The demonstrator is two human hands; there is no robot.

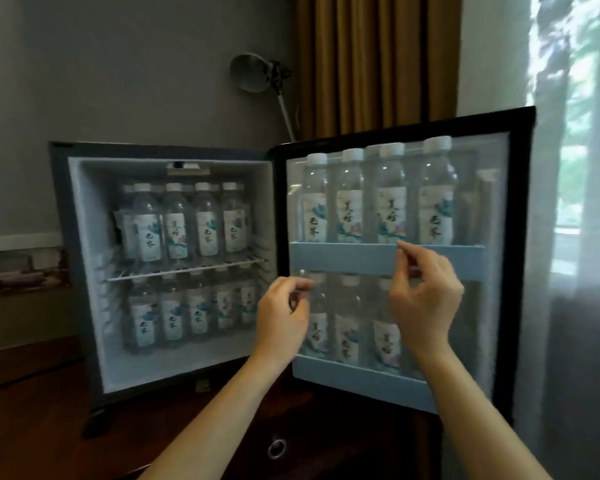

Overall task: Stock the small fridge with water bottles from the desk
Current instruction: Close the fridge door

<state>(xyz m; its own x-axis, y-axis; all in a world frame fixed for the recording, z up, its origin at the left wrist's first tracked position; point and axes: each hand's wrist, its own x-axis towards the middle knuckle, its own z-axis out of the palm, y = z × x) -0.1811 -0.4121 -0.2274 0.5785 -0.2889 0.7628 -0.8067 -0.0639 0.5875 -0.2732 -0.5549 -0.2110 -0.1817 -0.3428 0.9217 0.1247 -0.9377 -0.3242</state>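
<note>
Our left grip and right grip hovered released, empty, facing the door at three o'clock of the fridge, whose rails kept bottles upright.

- Dim room; daylight filters through the sheer curtain at right (the one bright patch).
- Soft blur throughout; wide-angle bending skews the fridge door frame.

The left hand and right hand hide parts of the lower door bottles; whether either grips anything is unclear.
</note>
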